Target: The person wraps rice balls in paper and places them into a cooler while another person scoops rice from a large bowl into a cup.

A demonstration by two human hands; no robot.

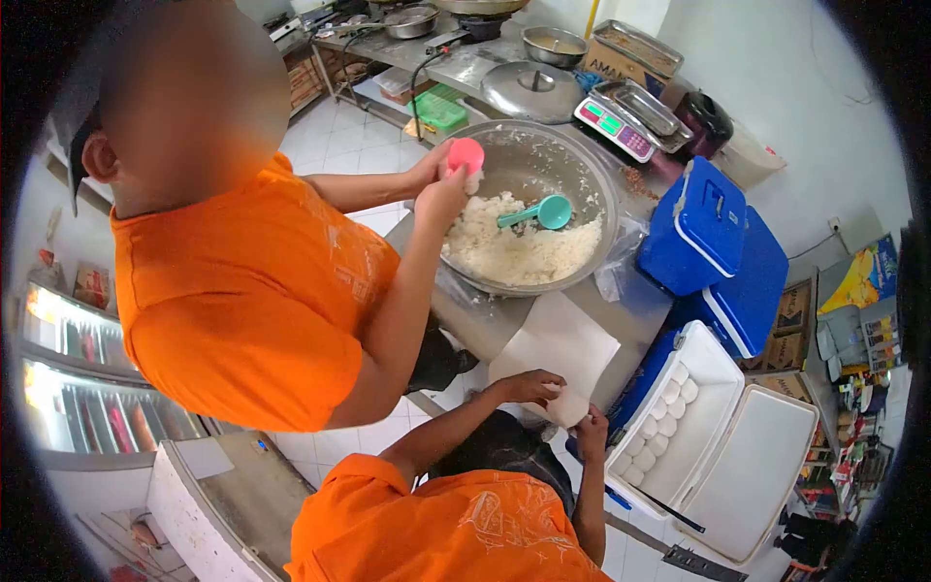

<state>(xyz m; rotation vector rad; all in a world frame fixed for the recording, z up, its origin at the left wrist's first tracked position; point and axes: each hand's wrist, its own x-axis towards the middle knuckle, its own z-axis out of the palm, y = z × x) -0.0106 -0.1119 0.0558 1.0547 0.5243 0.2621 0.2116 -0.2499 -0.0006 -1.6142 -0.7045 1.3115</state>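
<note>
My left hand (pixel 533 388) and my right hand (pixel 591 435) are closed on opposite sides of a small white paper wrapper (pixel 565 409), held in front of my body. What is inside the wrapper is hidden. Just beyond my hands, white paper sheets (pixel 561 341) lie on the metal table at its near edge. Behind them stands a large metal pot (pixel 606 233) with cooked white rice (pixel 514 254) in it. A teal scoop (pixel 553 211) rests on the rice. To my right, an open cooler box (pixel 700 403) holds rows of white rounded packets (pixel 664 422).
A co-worker in an orange shirt (pixel 242 291) stands at the left, holding a pink cup (pixel 466 155) with rice over the pot. Blue coolers (pixel 693 228), a digital scale (pixel 614 126) and a metal lid (pixel 531 92) surround the pot. A display fridge (pixel 87 388) stands far left.
</note>
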